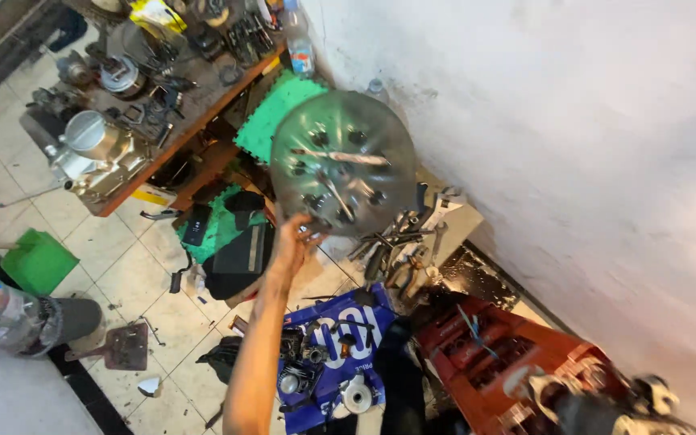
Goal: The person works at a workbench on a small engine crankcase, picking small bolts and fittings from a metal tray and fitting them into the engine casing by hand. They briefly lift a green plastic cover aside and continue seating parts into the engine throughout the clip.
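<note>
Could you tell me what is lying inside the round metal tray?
Inside the round metal tray lie wrenches and some sockets. The hand holds its rim; what lies beneath is hidden.

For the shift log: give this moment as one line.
hand: fingers on rim of round metal tray | tray: holds tools, raised beside white wall | below: red toolbox, blue sheet with parts

White plaster wall, scuffed and stained, fills the right side, beyond the hand. Floor of pale square tiles, grimy, to the left of and below the hand. Wooden workbench at upper left, crowded with metal engine parts and tools. Green foam mats beside the bench, just above the hand. Green dustpan far left. Red tool tray at lower right. Blue sheet under small parts below the hand. Light even, flat.
</note>
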